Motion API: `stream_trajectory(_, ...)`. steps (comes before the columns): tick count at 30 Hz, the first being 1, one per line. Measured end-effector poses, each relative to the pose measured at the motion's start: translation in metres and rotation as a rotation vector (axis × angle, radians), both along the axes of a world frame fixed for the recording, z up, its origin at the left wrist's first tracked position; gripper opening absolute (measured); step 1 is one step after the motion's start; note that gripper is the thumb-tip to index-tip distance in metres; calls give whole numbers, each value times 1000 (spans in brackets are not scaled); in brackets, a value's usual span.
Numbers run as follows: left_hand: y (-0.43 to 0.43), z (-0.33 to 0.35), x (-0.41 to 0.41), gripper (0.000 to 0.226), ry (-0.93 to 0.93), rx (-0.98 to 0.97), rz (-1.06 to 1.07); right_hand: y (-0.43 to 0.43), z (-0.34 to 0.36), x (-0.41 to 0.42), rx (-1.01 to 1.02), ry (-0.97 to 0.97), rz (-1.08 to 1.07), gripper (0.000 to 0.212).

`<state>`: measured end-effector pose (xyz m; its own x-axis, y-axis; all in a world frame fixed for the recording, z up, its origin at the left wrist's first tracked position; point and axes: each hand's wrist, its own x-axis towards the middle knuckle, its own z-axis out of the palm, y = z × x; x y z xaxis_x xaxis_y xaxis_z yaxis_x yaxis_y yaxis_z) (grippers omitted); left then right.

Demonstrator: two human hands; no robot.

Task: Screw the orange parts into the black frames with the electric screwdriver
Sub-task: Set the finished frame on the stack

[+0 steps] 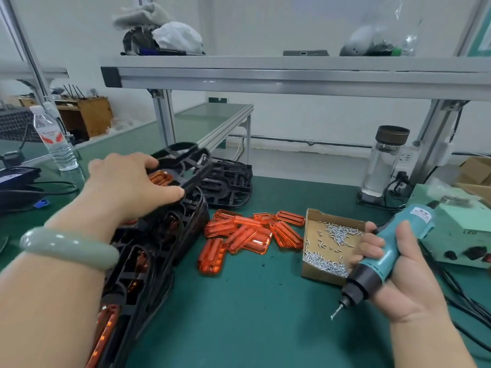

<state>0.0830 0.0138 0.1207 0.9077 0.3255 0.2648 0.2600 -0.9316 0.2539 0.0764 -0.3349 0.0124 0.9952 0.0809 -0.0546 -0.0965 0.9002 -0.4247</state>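
Observation:
My left hand [130,181] grips a black frame [190,163] with an orange part [160,177] fitted in it, held over the leaning row of finished frames [159,243] at the left. My right hand [398,266] grips the teal electric screwdriver [382,256], bit pointing down-left with a screw [335,313] on its tip, just above the green mat. Several loose orange parts [244,235] lie in a pile mid-table. A stack of bare black frames [228,181] sits behind them.
A cardboard tray of screws [329,248] sits beside my right hand. A power supply box [457,235] and cables lie at the right. A glass jar [384,160] and a water bottle [54,139] stand at the back. An aluminium shelf [292,75] hangs overhead.

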Motion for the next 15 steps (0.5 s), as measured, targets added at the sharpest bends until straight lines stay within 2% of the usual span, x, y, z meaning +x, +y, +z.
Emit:
stream_trajectory(3, 20, -9, 21, 83, 56, -37, 92, 3, 0, 0, -32, 2, 23, 77)
stream_trajectory(6, 31, -21, 35, 87, 116, -47, 148, 5, -1, 2, -82, 50, 19, 47)
stream_trajectory(8, 35, -30, 39, 88, 141, -44, 194, 4, -3, 4, -104, 78, 6, 37)
stream_trajectory(15, 43, -45, 42, 75, 186, -64, 295, 7, -4, 5, -131, 101, 9, 37)
